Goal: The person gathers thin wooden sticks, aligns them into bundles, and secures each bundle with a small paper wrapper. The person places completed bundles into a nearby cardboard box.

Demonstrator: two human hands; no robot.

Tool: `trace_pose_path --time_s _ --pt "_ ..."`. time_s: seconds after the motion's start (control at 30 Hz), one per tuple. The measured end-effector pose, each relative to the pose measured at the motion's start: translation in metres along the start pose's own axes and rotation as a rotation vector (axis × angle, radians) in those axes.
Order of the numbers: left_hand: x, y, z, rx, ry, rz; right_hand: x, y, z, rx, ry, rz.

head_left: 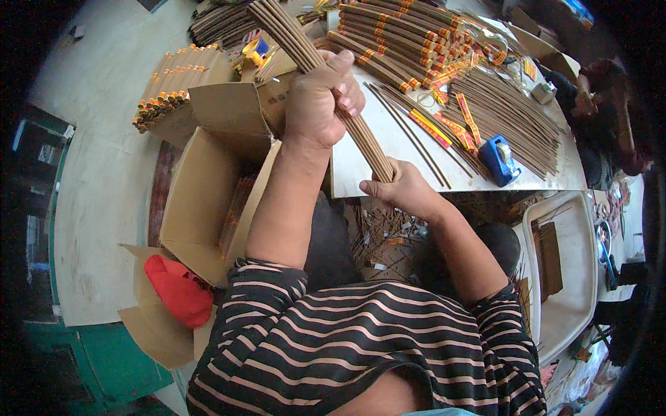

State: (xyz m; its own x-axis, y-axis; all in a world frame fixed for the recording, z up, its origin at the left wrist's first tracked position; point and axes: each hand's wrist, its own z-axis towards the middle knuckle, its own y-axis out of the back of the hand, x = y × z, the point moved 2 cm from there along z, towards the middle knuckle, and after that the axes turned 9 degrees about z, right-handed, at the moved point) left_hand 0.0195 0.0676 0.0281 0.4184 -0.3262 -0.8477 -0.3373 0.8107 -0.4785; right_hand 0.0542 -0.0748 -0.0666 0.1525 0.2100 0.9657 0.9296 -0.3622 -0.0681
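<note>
A bundle of long brown incense sticks (pixel 368 143) slants in front of me over the near-left edge of the white table (pixel 357 182). Around its upper middle my left hand (pixel 319 100) is closed. My right hand (pixel 411 192) grips the lower end, thumb across the sticks. Right of the bundle, loose incense sticks (pixel 512 114) lie spread on the tabletop. Red-and-yellow paper labels (pixel 454 128) rest among them. A blue tape dispenser (pixel 499 161) stands near the table's front edge.
Banded bundles (pixel 395 38) are piled at the back of the table. An open cardboard box (pixel 201 194) stands at left, with a red cloth (pixel 179 291) by its near flap. More bundles (pixel 177 80) lie behind it. A white tub (pixel 572 267) sits at right; another person (pixel 610 104) is beyond.
</note>
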Motion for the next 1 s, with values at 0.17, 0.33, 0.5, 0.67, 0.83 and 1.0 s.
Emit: trace_pose_path --time_s 0.17,0.33,0.5,0.67,0.83,1.0 --pt "-0.001 -0.006 -0.004 -0.084 0.017 -0.032 0.001 -0.013 -0.016 -0.294 0.139 -0.191" --pt "0.010 -0.020 -0.022 -0.072 0.000 0.009 0.002 -0.019 -0.033 -0.318 0.151 -0.163" --pt "0.049 -0.041 -0.071 -0.100 0.175 -0.003 0.019 -0.021 -0.050 -0.310 0.104 -0.078" --pt "0.048 -0.045 -0.077 -0.107 0.207 0.008 0.011 -0.025 -0.055 -0.332 0.166 -0.077" --pt "0.045 -0.049 -0.084 -0.166 0.182 0.073 0.006 -0.029 -0.054 -0.346 0.238 -0.077" --pt "0.047 -0.047 -0.091 -0.222 0.103 0.106 0.011 -0.036 -0.056 -0.387 0.256 -0.195"
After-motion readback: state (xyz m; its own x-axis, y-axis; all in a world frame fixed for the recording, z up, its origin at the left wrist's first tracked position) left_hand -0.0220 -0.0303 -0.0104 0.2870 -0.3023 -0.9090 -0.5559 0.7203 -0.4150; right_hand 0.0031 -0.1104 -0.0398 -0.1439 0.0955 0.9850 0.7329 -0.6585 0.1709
